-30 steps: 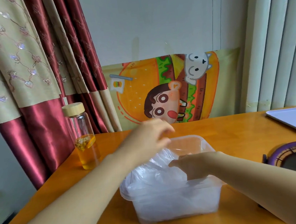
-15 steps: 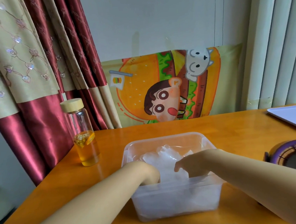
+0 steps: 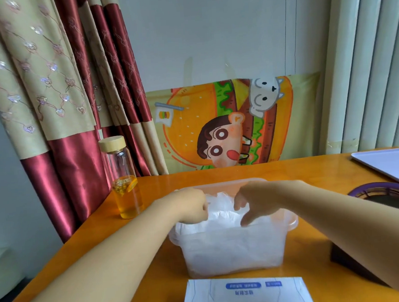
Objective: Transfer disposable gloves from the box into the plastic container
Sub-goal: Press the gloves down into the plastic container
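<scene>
A clear plastic container point(image 3: 233, 260) stands on the orange table, filled with crumpled translucent white disposable gloves point(image 3: 220, 208). My left hand point(image 3: 191, 207) is over the container's left side, fingers curled down into the gloves. My right hand point(image 3: 255, 201) is over the right side, fingers bent down and touching the pile. Whether either hand actually grips a glove is hidden by the fingers. The white glove box point(image 3: 247, 292) with blue labels lies at the bottom edge, its opening showing more gloves.
A glass bottle point(image 3: 123, 178) with yellow liquid and a wooden cap stands left of the container. A purple round object point(image 3: 383, 193) and a white tray point(image 3: 391, 164) sit at the right. A dark object point(image 3: 350, 263) lies under my right forearm. Curtains hang at the left.
Both hands have risen a little over the glove pile and sit further back. The camera has tilted down, bringing the glove box into view.
</scene>
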Motion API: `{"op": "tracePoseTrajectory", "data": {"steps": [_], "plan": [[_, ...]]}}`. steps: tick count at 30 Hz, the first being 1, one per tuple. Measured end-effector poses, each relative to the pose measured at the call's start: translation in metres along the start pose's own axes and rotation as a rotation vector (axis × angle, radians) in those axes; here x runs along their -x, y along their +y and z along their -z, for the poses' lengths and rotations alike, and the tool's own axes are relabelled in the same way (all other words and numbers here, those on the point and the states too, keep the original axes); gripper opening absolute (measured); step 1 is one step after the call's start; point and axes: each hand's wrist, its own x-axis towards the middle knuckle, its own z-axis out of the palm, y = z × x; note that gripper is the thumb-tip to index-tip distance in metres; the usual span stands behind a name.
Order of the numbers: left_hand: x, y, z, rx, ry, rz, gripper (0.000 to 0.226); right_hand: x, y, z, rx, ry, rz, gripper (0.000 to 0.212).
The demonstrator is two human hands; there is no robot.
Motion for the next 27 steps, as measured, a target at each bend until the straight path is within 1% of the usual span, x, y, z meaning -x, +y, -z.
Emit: {"op": "tracePoseTrajectory", "data": {"steps": [3,6,9,12,15,17,19,21,24,27], "plan": [[0.017,-0.008,0.003,0.198,0.058,-0.019,0.020,0.016,-0.009,0.004,-0.038,0.089,0.023,0.046],[0.027,-0.014,-0.001,0.296,0.132,-0.032,0.018,0.025,-0.018,0.003,-0.053,0.137,0.048,0.037],[0.029,-0.012,-0.009,0.287,0.178,-0.024,0.012,0.027,-0.021,-0.001,-0.043,0.125,0.043,0.033],[0.021,-0.007,-0.015,0.167,0.200,-0.023,0.017,0.018,-0.017,-0.004,-0.042,0.103,0.021,0.033],[0.008,-0.002,-0.019,0.109,0.110,-0.027,0.034,0.002,-0.012,-0.006,-0.048,0.056,-0.004,0.037],[-0.004,0.000,-0.024,0.080,0.026,-0.032,0.052,-0.009,-0.009,-0.008,-0.062,0.029,-0.018,0.044],[-0.019,0.001,-0.030,0.013,-0.032,-0.034,0.061,-0.020,-0.008,-0.010,-0.065,-0.005,-0.030,0.052],[-0.037,0.003,-0.036,-0.045,-0.088,-0.032,0.058,-0.034,-0.002,-0.014,-0.070,-0.055,-0.046,0.059],[-0.056,0.005,-0.047,-0.151,-0.205,-0.056,0.041,-0.047,0.002,-0.022,-0.076,-0.175,-0.086,0.069],[-0.064,0.006,-0.052,-0.238,-0.347,-0.050,0.039,-0.050,0.003,-0.029,-0.007,-0.301,-0.118,0.070]]}}
